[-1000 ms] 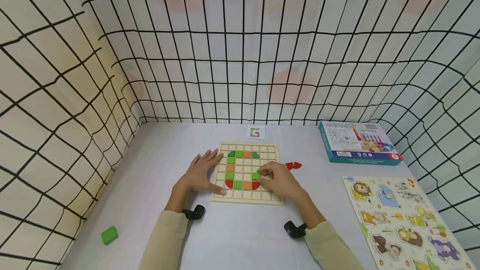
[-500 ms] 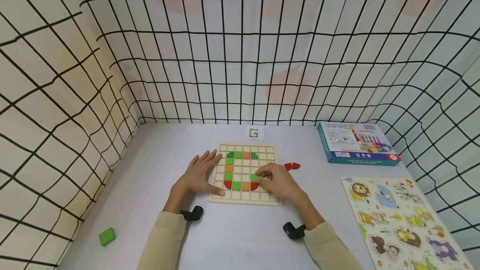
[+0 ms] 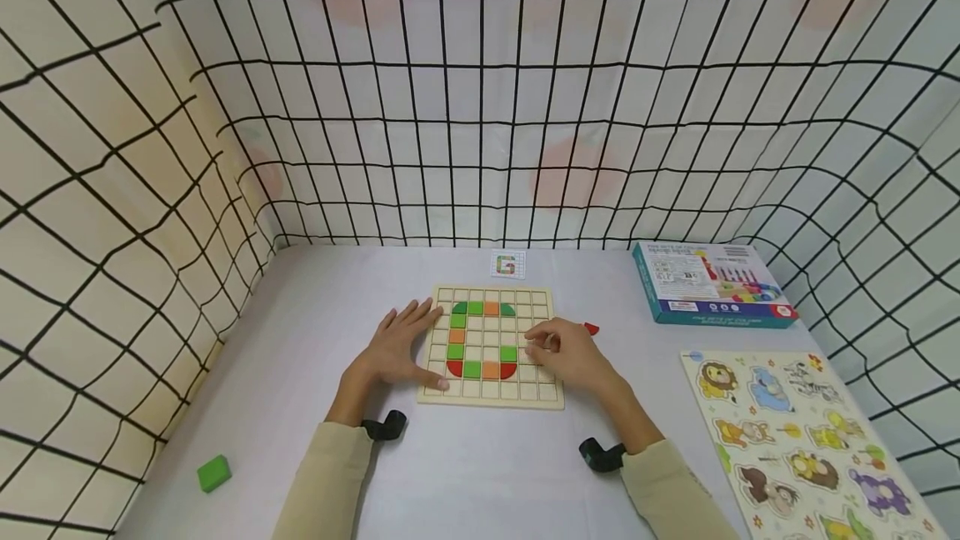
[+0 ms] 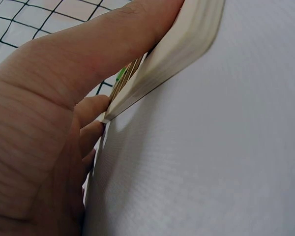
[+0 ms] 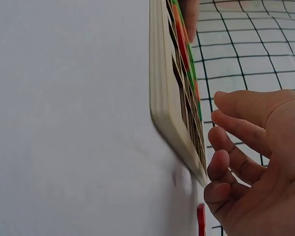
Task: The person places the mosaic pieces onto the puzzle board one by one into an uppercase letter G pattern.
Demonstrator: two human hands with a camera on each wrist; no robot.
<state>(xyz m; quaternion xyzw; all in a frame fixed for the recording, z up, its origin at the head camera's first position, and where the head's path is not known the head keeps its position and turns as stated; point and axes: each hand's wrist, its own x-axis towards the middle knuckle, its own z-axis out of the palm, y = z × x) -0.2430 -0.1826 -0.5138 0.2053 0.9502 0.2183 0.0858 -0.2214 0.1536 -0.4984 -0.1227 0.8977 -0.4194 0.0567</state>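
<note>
A wooden grid board (image 3: 489, 394) lies in the middle of the table, with green, orange and red tiles forming a squarish C with a hooked right end. That end has a green square tile (image 3: 508, 353) above a red rounded tile (image 3: 508, 370). My left hand (image 3: 397, 352) rests spread along the board's left side; in the left wrist view its thumb (image 4: 103, 44) lies across the board's edge. Over the right side hovers my right hand (image 3: 570, 352), and the right wrist view shows its fingers (image 5: 238, 157) loosely bent with nothing between them.
A small pattern card (image 3: 508, 264) lies behind the board. Red pieces (image 3: 592, 328) sit to its right, partly behind my hand. A green block (image 3: 214, 473) is front left. At right are a toy box (image 3: 712, 307) and an animal puzzle (image 3: 780, 432). Black wire mesh (image 3: 480, 165) surrounds the table.
My right hand has let go of the green square tile, which stays above the red corner, and has moved right, now partly covering the red pieces. The left hand has stayed put.
</note>
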